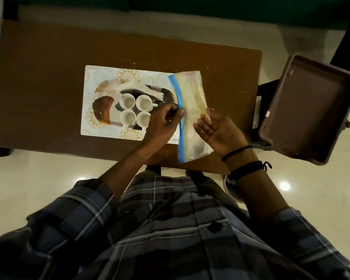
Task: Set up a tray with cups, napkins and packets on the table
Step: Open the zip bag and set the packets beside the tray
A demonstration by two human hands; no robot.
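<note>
I see a brown table (pixel 49 81) with a floral placemat (pixel 101 77) on it. On the placemat sits a patterned tray (pixel 101 106) holding four white cups (pixel 135 110) in a two-by-two block, with napkins (pixel 137 88) lying just beyond them at the tray's far side. Left hand (pixel 164 122) is pinched on the blue zip strip of a clear zip bag (pixel 192 110), fingers closed on that edge, hand over the tray's right end. Right hand (pixel 216 130) is under the bag's right side, palm up, fingers loosely spread with the tips touching the plastic; not a tight grasp as far as I can tell. Bag is held above the table's near right part; contents look pale, can't make out packets. An empty brown bin (pixel 309 110) is off the table's right end, tilted.
</note>
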